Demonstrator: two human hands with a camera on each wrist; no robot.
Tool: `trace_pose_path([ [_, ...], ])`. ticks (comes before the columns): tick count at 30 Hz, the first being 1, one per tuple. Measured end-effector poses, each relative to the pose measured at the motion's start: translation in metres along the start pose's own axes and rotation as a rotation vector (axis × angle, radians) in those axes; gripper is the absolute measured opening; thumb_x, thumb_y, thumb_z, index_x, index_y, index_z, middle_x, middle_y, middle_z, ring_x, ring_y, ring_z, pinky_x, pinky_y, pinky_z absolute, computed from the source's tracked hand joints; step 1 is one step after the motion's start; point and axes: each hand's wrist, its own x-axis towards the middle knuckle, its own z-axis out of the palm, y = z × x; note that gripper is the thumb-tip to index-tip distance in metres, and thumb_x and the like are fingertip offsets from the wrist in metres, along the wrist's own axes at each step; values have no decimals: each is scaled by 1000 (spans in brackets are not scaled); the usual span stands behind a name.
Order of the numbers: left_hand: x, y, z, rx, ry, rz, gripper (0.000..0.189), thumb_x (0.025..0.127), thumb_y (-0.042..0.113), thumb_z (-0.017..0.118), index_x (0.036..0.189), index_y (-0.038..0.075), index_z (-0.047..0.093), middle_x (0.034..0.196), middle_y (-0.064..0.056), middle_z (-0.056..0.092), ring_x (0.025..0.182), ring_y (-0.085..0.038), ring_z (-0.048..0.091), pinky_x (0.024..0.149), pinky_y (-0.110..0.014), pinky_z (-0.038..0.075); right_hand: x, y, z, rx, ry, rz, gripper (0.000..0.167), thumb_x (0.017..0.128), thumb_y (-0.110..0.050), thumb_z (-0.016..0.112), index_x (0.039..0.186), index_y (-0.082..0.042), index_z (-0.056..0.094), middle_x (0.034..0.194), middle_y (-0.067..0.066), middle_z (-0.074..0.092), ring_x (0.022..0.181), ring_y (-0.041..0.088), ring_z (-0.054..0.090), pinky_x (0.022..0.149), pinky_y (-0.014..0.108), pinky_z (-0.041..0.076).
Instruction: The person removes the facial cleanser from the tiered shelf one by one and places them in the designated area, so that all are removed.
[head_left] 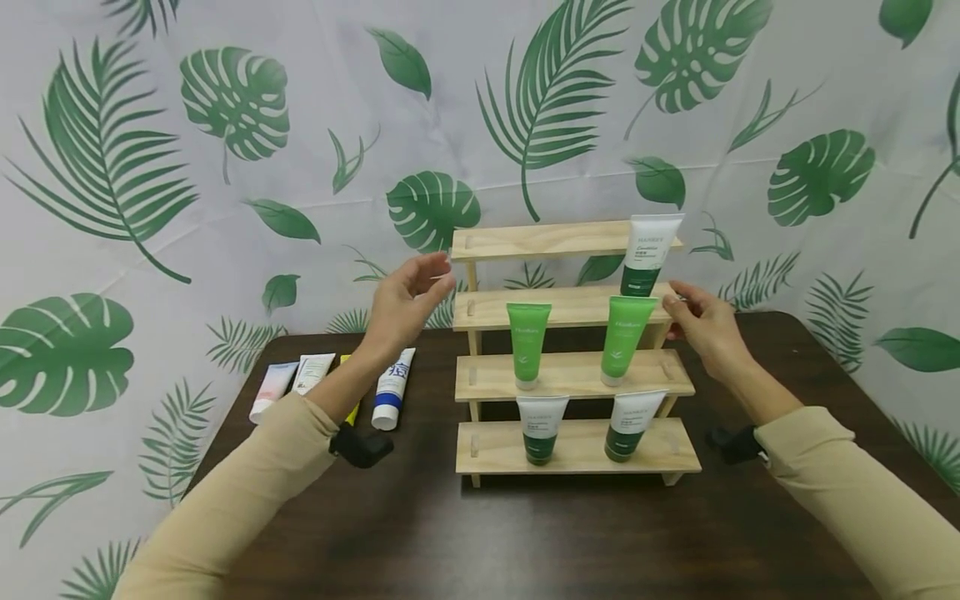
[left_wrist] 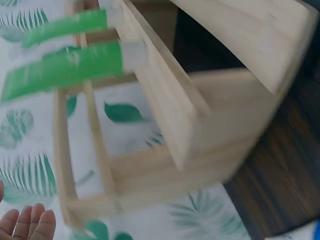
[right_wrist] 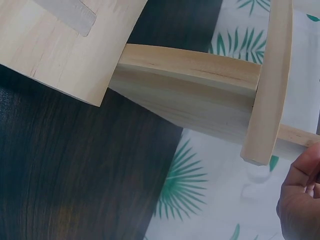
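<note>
Wooden stand [head_left: 570, 372] stood on the dark table [head_left: 555, 537], four tiers, a person's hand at each side. Right hand [head_left: 708, 329] had its fingers curled at the right end of the second tier from the top, seeming to pinch the wood. Left hand [head_left: 411, 302] hung just beside the upper left end, fingers loosely bent, thumb apart, nothing held.

Step in hand looked like steadying or squaring the stand. Next move, as I judged it, called for an even hold at both ends and no jolt: two green tubes [head_left: 528, 342] and two front tubes [head_left: 542, 429] stood upright on the lower tiers, one white-and-green tube [head_left: 649, 254] at the right of the tier gripped.

Room: top tier bare, tier below bare on its left, table open before the stand. Edges: table's back edge ran close behind, against the leaf-print cloth [head_left: 322, 92]; blue-and-white tube [head_left: 393, 390] lay under the left forearm's path, three more beyond
</note>
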Motion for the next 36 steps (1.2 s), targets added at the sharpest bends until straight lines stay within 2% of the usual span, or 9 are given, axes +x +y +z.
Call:
trace_pose_path([
  [5, 9, 19, 20, -78, -50, 65, 42, 93, 13, 60, 132, 1, 50, 125, -16, 59, 109, -27, 60, 92, -36, 50, 1, 0, 1, 0, 6, 6, 59, 100, -30, 43, 146, 2, 27, 94, -2, 47, 71, -1, 49, 62, 14, 51],
  [8, 16, 30, 30, -96, -71, 75, 43, 92, 13, 60, 132, 3, 50, 126, -14, 58, 110, -25, 59, 93, -35, 49, 1, 0, 1, 3, 5, 7, 59, 100, -30, 43, 146, 2, 27, 94, -2, 48, 71, -2, 49, 62, 14, 51],
  [16, 32, 61, 60, -129, -159, 22, 47, 91, 18, 62, 135, 9, 48, 130, -12, 56, 113, -21, 58, 90, -32, 50, 1, 0, 2, -15, 16, 4, 58, 100, -30, 42, 145, 2, 27, 94, 2, 46, 71, -1, 48, 61, 14, 50],
  [24, 44, 84, 91, -136, -228, -14, 49, 90, 18, 64, 136, 10, 47, 132, -8, 54, 115, -17, 56, 89, -23, 50, 1, 0, 2, 20, 13, 1, 57, 100, -29, 43, 145, 3, 28, 95, -2, 49, 71, -1, 50, 62, 15, 51],
  [30, 50, 97, 112, -98, -265, -40, 52, 90, 20, 64, 137, 10, 44, 133, -6, 53, 115, -17, 56, 86, -19, 50, 1, -1, 2, 10, 11, -13, 58, 100, -29, 43, 145, 4, 28, 97, 4, 48, 69, -1, 49, 61, 14, 51],
  [36, 55, 101, 132, -73, -287, -63, 53, 90, 18, 64, 138, 10, 42, 134, -8, 52, 118, -21, 55, 87, -21, 50, -1, -1, 1, 41, 14, -16, 56, 100, -27, 44, 144, 5, 29, 92, -4, 49, 69, -2, 50, 61, 14, 51],
])
